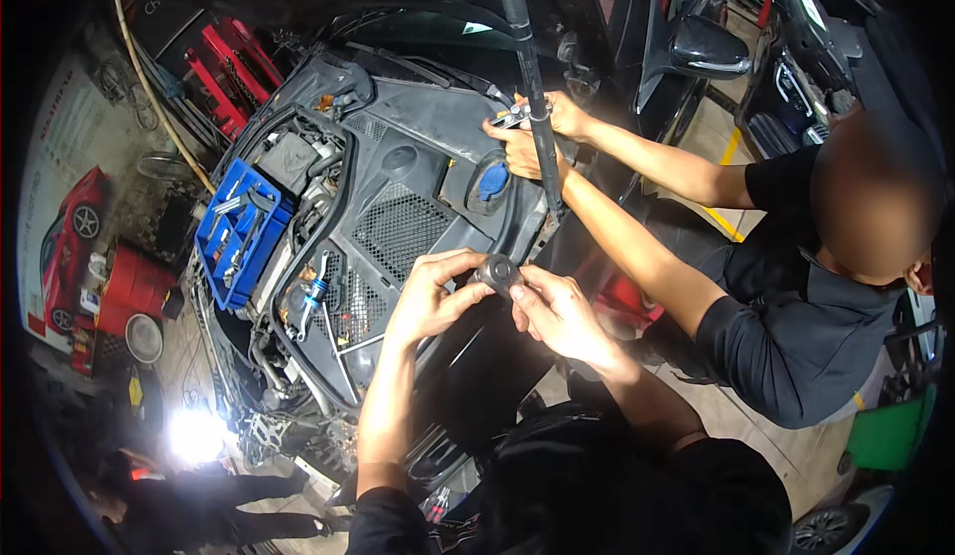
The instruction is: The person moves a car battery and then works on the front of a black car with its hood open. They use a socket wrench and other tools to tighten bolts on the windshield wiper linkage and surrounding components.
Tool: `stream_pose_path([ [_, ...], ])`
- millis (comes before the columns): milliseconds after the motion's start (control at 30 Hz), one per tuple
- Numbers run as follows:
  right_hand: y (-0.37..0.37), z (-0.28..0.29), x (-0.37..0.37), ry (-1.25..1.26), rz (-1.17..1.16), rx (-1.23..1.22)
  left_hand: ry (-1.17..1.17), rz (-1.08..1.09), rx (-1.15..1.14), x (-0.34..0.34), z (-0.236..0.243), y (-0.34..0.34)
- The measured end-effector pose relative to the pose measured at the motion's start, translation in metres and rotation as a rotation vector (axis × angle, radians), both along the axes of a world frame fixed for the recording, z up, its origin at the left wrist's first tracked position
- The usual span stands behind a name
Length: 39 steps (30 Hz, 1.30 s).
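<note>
Above the near edge of the engine bay, both of my hands meet at a dark, round-headed tool [499, 273] that looks like a ratchet. My left hand [430, 299] curls its fingers and thumb against the round head from the left. From the right, my right hand [559, 314] pinches it with thumb and fingers. The rest of the tool is hidden by my fingers. Below my hands lies the dark engine cover [398, 172] with mesh panels. A metal wrench [303, 321] and a blue-and-silver tool [316, 291] lie left of my left hand.
A blue tray [227, 296] of tools rests on the engine bay's left side. A dark strut [527, 58] rises ahead of me. On the right, a co-worker's hands [532, 137] hold a silver tool beside it. A bright lamp [199, 436] shines at lower left.
</note>
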State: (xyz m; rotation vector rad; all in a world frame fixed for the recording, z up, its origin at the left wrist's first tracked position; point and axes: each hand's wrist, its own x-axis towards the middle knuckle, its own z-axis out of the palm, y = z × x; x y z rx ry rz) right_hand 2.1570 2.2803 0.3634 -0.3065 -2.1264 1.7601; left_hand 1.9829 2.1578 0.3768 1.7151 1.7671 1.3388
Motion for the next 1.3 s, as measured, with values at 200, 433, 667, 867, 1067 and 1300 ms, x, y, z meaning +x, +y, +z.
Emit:
stream_pose_path([
  [200, -0.004, 0.006, -0.027, 0.095, -0.209, -0.289, -0.369, 0.233, 0.129, -0.001, -0.024, 0.028],
  [433, 0.03, 0.008, -0.176, 0.402, -0.572, -0.54, -0.381, 0.542, 0.089, -0.01, -0.045, 0.048],
  [667, 0.07, -0.005, -0.124, 0.3, -0.236, -0.193, -0.046, 0.645, -0.096, -0.092, -0.046, 0.091],
  [867, 0.11, 0.01, -0.055, 0.413, -0.597, -0.148, -0.149, 0.689, -0.055, -0.065, -0.065, 0.13],
  [1067, 0.096, 0.014, -0.061, 0.446, -0.586, -0.056, -0.13, 0.887, -0.017, -0.022, -0.054, 0.139],
  [1300, 0.094, 0.009, -0.07, 0.407, -0.555, -0.08, -0.117, 0.956, -0.063, 0.005, -0.053, 0.17],
])
